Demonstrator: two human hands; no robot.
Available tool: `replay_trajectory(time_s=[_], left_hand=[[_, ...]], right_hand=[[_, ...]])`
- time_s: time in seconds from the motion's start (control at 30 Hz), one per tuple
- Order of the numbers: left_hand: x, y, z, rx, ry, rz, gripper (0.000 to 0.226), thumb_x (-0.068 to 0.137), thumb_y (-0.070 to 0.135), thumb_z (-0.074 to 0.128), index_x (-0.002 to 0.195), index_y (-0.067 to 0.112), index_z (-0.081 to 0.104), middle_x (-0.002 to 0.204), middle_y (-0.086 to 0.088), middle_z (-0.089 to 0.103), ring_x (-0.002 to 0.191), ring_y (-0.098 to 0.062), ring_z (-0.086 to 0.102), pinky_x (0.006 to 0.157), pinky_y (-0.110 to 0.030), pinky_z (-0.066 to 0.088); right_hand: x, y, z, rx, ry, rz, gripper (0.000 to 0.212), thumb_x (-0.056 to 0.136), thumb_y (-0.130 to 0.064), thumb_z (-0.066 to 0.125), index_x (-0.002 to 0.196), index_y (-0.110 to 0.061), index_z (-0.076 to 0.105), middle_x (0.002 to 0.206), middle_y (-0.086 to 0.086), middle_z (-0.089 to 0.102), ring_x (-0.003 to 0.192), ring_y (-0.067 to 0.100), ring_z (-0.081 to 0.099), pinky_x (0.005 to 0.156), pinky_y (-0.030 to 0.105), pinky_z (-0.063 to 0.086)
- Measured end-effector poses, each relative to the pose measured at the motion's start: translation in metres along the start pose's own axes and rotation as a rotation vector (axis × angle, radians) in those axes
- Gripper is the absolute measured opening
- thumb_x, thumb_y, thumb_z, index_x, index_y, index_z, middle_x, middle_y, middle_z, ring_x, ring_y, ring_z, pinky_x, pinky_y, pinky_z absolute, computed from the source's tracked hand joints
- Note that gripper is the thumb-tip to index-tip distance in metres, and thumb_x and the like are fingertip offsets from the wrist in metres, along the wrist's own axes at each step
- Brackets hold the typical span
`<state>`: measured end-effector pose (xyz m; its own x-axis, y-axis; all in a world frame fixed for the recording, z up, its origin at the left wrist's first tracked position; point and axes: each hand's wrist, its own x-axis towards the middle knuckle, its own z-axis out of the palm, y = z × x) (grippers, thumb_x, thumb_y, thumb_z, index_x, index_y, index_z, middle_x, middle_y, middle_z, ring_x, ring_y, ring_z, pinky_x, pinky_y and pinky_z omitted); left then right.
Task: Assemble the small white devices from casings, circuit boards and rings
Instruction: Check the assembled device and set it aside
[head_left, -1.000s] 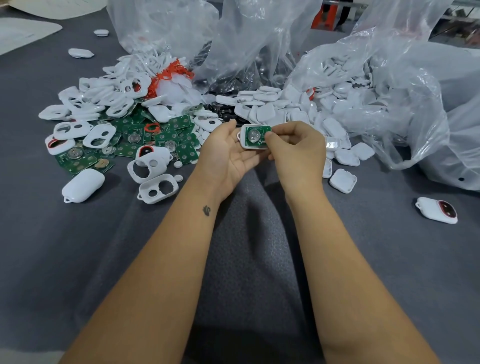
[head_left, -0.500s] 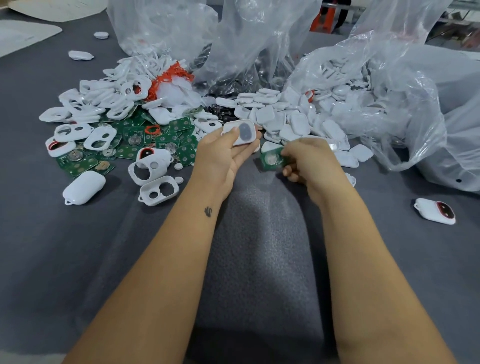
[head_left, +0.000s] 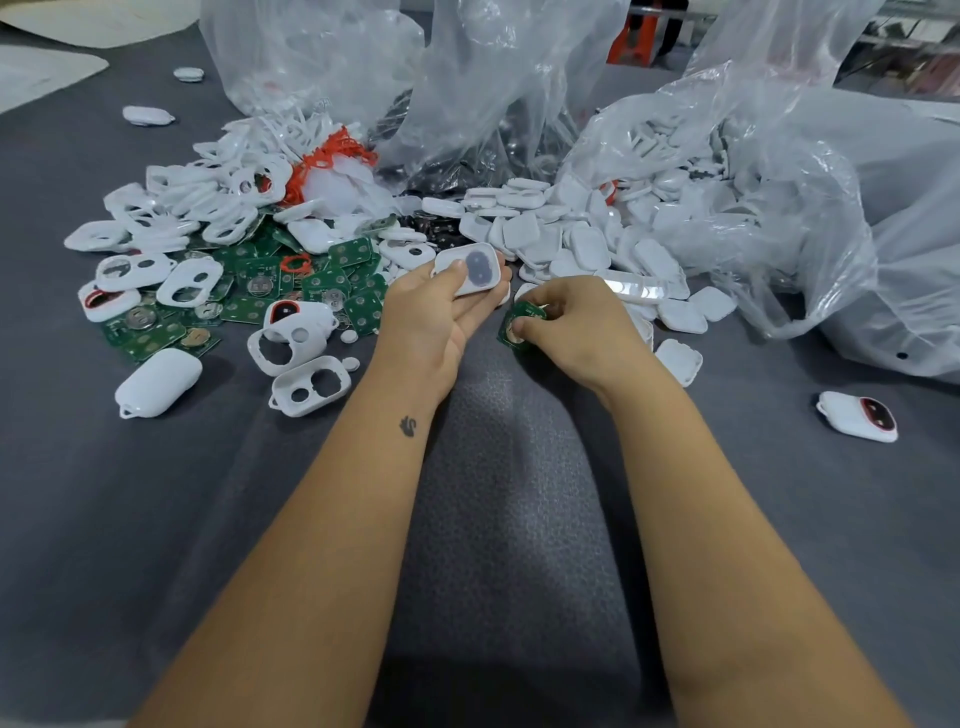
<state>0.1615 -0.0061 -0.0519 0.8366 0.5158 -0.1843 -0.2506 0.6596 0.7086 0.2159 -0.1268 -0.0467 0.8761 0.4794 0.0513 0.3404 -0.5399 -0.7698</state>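
The grey worktop carries white casings and green circuit boards at centre left, clear plastic bags across the top, and one assembled device at right.

two hands, three plastic bags; parts uncountable.

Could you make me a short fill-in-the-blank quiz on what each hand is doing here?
1. The left hand holds a white ____ with a grey window.
2. The right hand pinches a circuit board coloured ____.
3. One assembled device lies alone on the grey cloth, to the person's ____.

Missing words: casing; green; right.
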Motion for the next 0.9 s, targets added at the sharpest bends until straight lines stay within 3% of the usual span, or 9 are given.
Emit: replay_trajectory(time_s=[0.1,0.2,0.37,0.43,0.53,0.67,0.8,0.9], left_hand=[[0.000,-0.001,0.000,-0.005,-0.002,0.004,0.034,0.100,-0.004,0.044,0.131,-0.016,0.040,0.107,-0.032,0.064,0.073,-0.026,0.073,0.069,-0.032,0.061],[0.001,-0.002,-0.002,-0.018,0.000,0.012,0.041,0.099,-0.004,0.044,0.137,-0.016,0.034,0.100,-0.029,0.065,0.074,-0.026,0.074,0.067,-0.031,0.061],[0.000,-0.001,-0.004,0.010,-0.046,0.007,0.016,0.100,-0.004,0.042,0.104,-0.011,0.055,0.091,-0.024,0.068,0.075,-0.025,0.074,0.067,-0.029,0.060],[-0.001,-0.001,-0.004,0.009,-0.042,0.013,0.015,0.100,-0.004,0.042,0.103,-0.010,0.055,0.091,-0.023,0.069,0.074,-0.024,0.074,0.066,-0.028,0.060],[-0.003,-0.001,-0.004,-0.004,-0.039,0.017,0.015,0.100,-0.004,0.042,0.106,-0.011,0.054,0.092,-0.024,0.067,0.074,-0.025,0.073,0.067,-0.029,0.060],[-0.004,0.000,-0.003,-0.034,-0.027,0.018,0.015,0.100,-0.004,0.042,0.109,-0.011,0.052,0.092,-0.026,0.066,0.075,-0.025,0.072,0.069,-0.030,0.061],[-0.004,-0.001,-0.004,-0.036,-0.031,0.022,0.016,0.100,-0.004,0.042,0.109,-0.011,0.052,0.094,-0.026,0.066,0.076,-0.025,0.072,0.069,-0.030,0.061],[-0.004,-0.001,-0.005,-0.041,-0.024,0.025,0.019,0.100,-0.004,0.042,0.115,-0.013,0.050,0.095,-0.026,0.066,0.076,-0.026,0.072,0.069,-0.030,0.060]], right_hand=[[0.001,0.002,0.001,-0.111,0.019,-0.013,0.018,0.085,-0.018,0.068,0.082,0.000,0.068,0.067,0.007,0.057,0.063,0.017,0.048,0.056,0.028,0.036],[-0.002,0.001,0.009,-0.228,0.070,-0.036,0.014,0.092,-0.020,0.061,0.093,-0.007,0.057,0.080,0.002,0.053,0.079,0.020,0.047,0.065,0.028,0.030],[-0.011,-0.003,0.018,-0.333,0.163,-0.206,0.005,0.092,-0.011,0.055,0.091,-0.010,0.050,0.084,0.002,0.047,0.078,0.019,0.040,0.059,0.028,0.017],[-0.012,-0.004,0.020,-0.359,0.171,-0.221,0.007,0.090,-0.008,0.053,0.088,-0.011,0.047,0.083,0.002,0.045,0.076,0.019,0.039,0.058,0.030,0.015],[-0.013,-0.005,0.022,-0.344,0.185,-0.205,0.008,0.088,-0.004,0.050,0.087,-0.012,0.048,0.078,0.001,0.046,0.074,0.021,0.040,0.058,0.030,0.016],[-0.016,-0.006,0.024,-0.306,0.211,-0.228,0.013,0.083,0.001,0.047,0.085,-0.012,0.050,0.075,0.002,0.052,0.075,0.023,0.046,0.060,0.036,0.035],[-0.016,-0.004,0.024,-0.288,0.230,-0.226,0.017,0.083,0.001,0.047,0.079,-0.016,0.047,0.065,-0.011,0.041,0.070,0.019,0.042,0.057,0.033,0.025],[-0.014,-0.003,0.025,-0.294,0.243,-0.208,0.013,0.083,-0.001,0.050,0.080,-0.013,0.050,0.070,-0.004,0.043,0.073,0.019,0.041,0.058,0.033,0.021]])
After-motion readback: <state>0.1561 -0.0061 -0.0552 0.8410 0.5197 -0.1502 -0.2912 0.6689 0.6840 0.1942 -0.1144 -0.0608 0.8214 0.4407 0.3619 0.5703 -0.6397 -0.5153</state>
